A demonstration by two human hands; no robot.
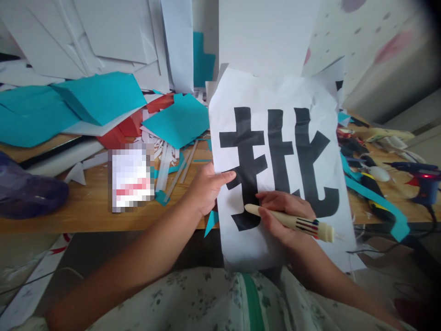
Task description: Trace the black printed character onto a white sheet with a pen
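A large white sheet with a bold black printed character stands tilted in front of me, over the table's front edge. My left hand pinches its left edge, thumb on the front and the other fingers hidden behind. Against the lower middle of the sheet, my right hand is closed around a thick cream multi-colour pen. The pen lies slanted, its tip pointing left over the lower part of the character's left stroke. Whether the tip touches the paper I cannot tell.
Teal paper pieces, paper scraps and strips litter the wooden table at left. A purple object sits far left. At right are a glue gun with a red light, pliers and cables. White boards stand behind.
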